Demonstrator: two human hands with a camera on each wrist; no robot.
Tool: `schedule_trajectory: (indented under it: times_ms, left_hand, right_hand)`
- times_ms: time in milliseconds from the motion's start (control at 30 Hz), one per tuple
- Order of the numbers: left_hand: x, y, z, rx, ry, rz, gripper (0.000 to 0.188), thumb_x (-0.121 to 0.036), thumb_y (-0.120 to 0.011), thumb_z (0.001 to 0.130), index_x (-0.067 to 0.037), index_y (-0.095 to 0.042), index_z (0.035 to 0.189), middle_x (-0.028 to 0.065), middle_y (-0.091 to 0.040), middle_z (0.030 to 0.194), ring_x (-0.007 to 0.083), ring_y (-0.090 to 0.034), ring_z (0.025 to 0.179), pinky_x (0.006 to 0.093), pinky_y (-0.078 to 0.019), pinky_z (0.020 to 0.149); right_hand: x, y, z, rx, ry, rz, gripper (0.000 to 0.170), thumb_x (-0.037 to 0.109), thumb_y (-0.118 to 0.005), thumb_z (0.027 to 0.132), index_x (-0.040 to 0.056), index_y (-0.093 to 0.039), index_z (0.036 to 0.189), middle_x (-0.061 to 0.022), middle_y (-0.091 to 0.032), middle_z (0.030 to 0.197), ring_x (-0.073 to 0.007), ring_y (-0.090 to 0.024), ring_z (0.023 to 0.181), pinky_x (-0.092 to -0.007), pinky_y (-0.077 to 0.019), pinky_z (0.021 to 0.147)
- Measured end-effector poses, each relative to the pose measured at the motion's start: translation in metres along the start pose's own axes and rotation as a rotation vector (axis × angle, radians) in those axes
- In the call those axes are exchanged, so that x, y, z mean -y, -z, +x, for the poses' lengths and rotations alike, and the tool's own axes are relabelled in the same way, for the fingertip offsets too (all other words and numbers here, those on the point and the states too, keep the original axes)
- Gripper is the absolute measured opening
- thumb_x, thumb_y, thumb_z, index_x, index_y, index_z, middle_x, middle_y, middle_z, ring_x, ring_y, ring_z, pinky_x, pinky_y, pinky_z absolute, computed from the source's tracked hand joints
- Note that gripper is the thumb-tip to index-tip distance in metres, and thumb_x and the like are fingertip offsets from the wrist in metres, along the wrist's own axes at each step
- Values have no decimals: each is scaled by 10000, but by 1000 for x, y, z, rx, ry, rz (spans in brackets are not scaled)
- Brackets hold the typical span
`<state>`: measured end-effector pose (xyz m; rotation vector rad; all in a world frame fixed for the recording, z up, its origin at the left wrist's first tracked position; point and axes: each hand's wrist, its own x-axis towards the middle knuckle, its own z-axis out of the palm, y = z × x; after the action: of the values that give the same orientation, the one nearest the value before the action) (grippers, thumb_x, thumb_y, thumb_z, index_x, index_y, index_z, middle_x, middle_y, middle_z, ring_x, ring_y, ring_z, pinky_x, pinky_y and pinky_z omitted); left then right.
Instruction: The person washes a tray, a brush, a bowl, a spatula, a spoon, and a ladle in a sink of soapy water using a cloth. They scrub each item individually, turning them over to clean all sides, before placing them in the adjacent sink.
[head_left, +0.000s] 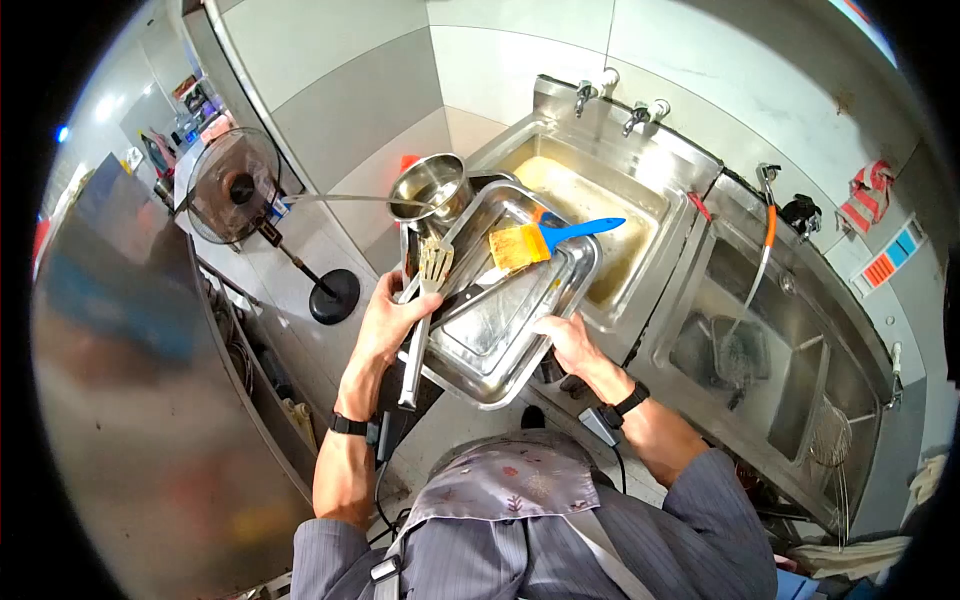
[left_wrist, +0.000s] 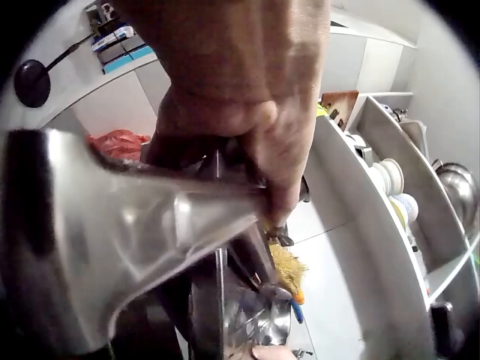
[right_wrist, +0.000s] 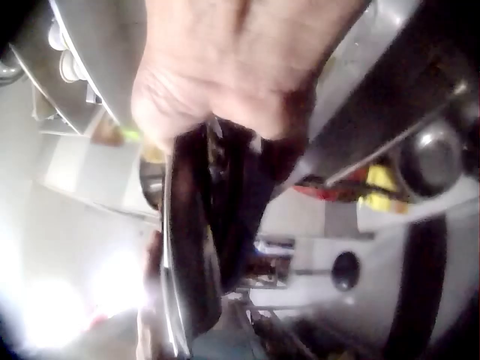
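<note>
Steel tray (head_left: 500, 335) bears bristly brush (head_left: 546, 239).

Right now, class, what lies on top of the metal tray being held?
A blue-handled brush and a dark-handled utensil lie across the tray; a slotted turner overlaps its edge. Anything beneath the brush is covered and cannot be seen.

The bare left hand (head_left: 388, 315) and, slightly nearer on the right, the bare right hand (head_left: 570, 345) both grip; bare forearms (head_left: 660, 432) converge forward.
</note>
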<state>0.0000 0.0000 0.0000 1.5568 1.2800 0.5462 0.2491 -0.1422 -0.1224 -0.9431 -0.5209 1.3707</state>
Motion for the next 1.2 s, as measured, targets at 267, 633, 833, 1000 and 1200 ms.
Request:
schedule_trajectory:
  times_ms: [267,633,833,1000,1200]
  left_hand:
    - [47,9,69,148,-112,-16,931,-437,-881,754,132,-501,1386,214,-642,1223,255,-625,1104,352,-496,982]
    - [41,-7,188,476,-153,82,900,-485,-873,749,127,-573,1335,221,-666,1172,276,-667,1013,368,-546,876]
    - [56,-19,268,721,-32,181,1058,-590,-856,712,95,-497,1434,242,-603,1326,316,-582,1202,432,-497,966]
    - [77,-42,332,872,104,355,1079,-642,-834,729,13,-461,1501,199,-569,1422,355,-533,1290,552,-433,1003]
    - [84,-51,363,1006,-116,474,1062,-555,-823,803,69,-379,1537,265,-498,1509,368,-480,1388,436,-404,1118]
  right_hand:
    - [-44,1,24,-165,128,-91,129,99,-674,844,-13,-701,902,-15,-663,876,-136,-596,820,-331,-482,760]
    - [-90,2,74,-348,89,0,180,206,-686,870,51,-656,784,-38,-637,912,-149,-593,898,-368,-487,784]
    - [-99,-10,103,-577,25,25,70,99,-613,890,67,-649,941,-36,-646,927,-179,-668,879,-415,-591,786]
    - [-103,-16,131,-622,-77,134,228,76,-584,886,43,-620,1109,-62,-674,1043,-218,-690,978,-461,-616,885]
    - [-98,-22,146,-621,-274,180,710,461,-715,962,16,-463,1455,-132,-630,1334,-268,-676,1095,-450,-615,883]
